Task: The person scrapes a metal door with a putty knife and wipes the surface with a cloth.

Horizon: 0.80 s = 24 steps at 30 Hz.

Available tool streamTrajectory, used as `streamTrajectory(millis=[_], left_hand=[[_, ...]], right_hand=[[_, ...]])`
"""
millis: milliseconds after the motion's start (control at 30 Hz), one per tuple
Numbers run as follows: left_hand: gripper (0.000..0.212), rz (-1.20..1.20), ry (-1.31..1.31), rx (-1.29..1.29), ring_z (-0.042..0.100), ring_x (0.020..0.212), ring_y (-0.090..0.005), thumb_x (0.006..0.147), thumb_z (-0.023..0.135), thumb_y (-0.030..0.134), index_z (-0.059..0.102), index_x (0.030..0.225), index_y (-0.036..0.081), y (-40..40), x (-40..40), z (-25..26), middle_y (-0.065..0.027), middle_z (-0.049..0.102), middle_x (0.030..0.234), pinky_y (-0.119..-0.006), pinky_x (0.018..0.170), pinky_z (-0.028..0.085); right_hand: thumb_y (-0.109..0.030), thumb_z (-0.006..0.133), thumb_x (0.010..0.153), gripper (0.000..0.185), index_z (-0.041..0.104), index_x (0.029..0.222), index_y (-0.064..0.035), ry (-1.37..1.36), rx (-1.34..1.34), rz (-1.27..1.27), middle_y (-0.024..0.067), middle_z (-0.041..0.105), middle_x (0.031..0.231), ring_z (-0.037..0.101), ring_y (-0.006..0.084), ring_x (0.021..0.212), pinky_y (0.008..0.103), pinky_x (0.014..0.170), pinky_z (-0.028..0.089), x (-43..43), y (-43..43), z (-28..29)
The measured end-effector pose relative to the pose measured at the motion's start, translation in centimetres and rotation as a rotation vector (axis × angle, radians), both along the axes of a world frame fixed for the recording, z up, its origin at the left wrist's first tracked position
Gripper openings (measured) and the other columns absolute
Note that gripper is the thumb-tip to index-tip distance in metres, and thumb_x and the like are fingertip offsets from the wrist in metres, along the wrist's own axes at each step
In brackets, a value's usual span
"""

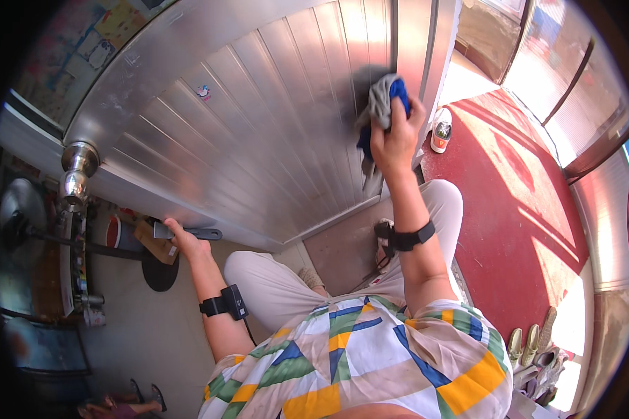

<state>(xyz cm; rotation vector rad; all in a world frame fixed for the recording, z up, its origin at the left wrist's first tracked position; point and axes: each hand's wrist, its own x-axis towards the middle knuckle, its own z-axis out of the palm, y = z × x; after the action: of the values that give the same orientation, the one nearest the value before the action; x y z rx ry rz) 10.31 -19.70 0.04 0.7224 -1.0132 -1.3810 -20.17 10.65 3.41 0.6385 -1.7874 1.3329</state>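
My right hand (397, 139) grips a bunched grey and blue cloth (382, 102) against the right side of a ribbed silver metal door (262, 120). The cloth's lower end hangs beneath the hand. Lower left, my left hand (190, 243) holds a scraper (204, 233) with a dark handle and a flat blade, close to the door's left edge. A round metal doorknob (76, 178) sticks out at that edge. On the door panel is a small colourful sticker (203, 92).
A white shoe (441, 131) rests on red flooring (503, 209) to the right. Several shoes (530, 345) lie at lower right. At left stand a pedestal fan (23, 217) and a bucket (120, 233) beside a cardboard piece (156, 243). A person's legs (131, 408) show at bottom left.
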Motion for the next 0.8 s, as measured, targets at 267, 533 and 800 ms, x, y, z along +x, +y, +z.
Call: streamTrajectory(millis=[267, 533, 800], left_hand=[[0.088, -0.029, 0.057, 0.007, 0.043, 0.123, -0.0255, 0.079, 0.060, 0.064, 0.036, 0.137, 0.002, -0.2, 0.4, -1.1, -0.0103, 0.041, 0.138, -0.042, 0.105, 0.035], [0.081, -0.074, 0.070, 0.037, 0.047, 0.119, -0.0238, 0.079, 0.064, 0.057, 0.041, 0.131, -0.001, 0.4, 0.1, -0.1, -0.0100, 0.046, 0.134, -0.040, 0.101, 0.039], [0.074, -0.041, 0.085, 0.066, 0.052, 0.112, -0.0239, 0.081, 0.063, 0.057, 0.047, 0.125, -0.001, -0.5, 0.0, -0.3, -0.0103, 0.052, 0.127, -0.041, 0.097, 0.042]], right_hand=[[-0.018, 0.064, 0.067, 0.023, 0.060, 0.087, -0.0057, 0.239, -0.089, -0.206, 0.0237, 0.052, 0.101, 0.054, 0.0408, 0.088, 0.0449, 0.070, 0.048, 0.3, -4.6, 14.4], [-0.013, 0.065, 0.066, 0.027, 0.067, 0.093, -0.0160, 0.499, 0.224, 0.291, 0.0090, 0.053, 0.112, 0.053, 0.0278, 0.091, 0.0370, 0.076, 0.044, 8.0, -8.6, 2.0], [-0.006, 0.064, 0.068, 0.027, 0.065, 0.094, -0.0125, 0.376, 0.239, 0.043, 0.0146, 0.051, 0.121, 0.050, 0.0323, 0.104, 0.0407, 0.085, 0.040, 2.1, -2.3, -1.5]])
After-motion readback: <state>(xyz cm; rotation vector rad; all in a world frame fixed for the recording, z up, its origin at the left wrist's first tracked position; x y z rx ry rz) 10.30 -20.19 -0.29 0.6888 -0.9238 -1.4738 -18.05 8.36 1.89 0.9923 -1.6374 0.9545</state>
